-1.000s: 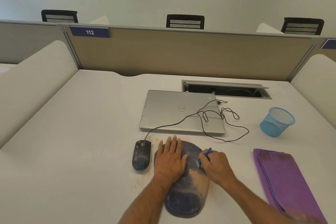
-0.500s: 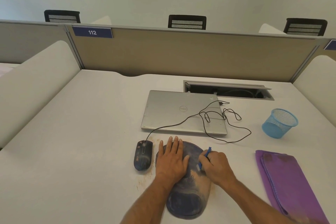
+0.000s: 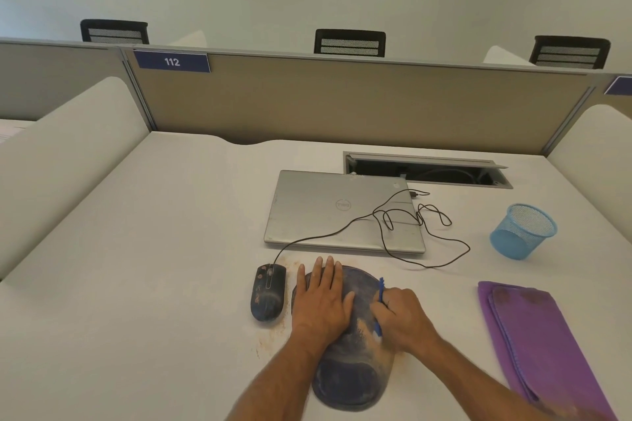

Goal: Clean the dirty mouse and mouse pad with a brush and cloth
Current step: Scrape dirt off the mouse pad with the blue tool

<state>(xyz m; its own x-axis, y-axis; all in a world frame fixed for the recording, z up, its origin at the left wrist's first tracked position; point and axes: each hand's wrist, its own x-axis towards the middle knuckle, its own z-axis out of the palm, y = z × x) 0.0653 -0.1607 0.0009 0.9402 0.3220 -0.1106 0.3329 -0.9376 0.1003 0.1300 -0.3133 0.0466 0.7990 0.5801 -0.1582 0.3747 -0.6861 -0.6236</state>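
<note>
A dark blue mouse pad (image 3: 349,379) with a wrist rest lies at the desk's near edge, streaked with tan dust. My left hand (image 3: 321,297) presses flat on its upper left part, fingers straight. My right hand (image 3: 402,314) grips a small blue brush (image 3: 379,308), its tip down on the dusty middle of the pad. A black wired mouse (image 3: 268,292) with reddish smudges sits just left of the pad. A folded purple cloth (image 3: 533,338) lies to the right, apart from both hands.
A shut silver laptop (image 3: 338,212) lies behind the pad, with the mouse cable (image 3: 427,243) looped over it. A blue mesh cup (image 3: 523,231) stands at the right. A cable hatch (image 3: 427,169) opens behind. Partitions wall the desk. Tan dust (image 3: 273,335) speckles the desk beside the pad.
My right hand has swung the brush more upright and drawn its tip lower down the pad. My left hand stays pressed on the pad.
</note>
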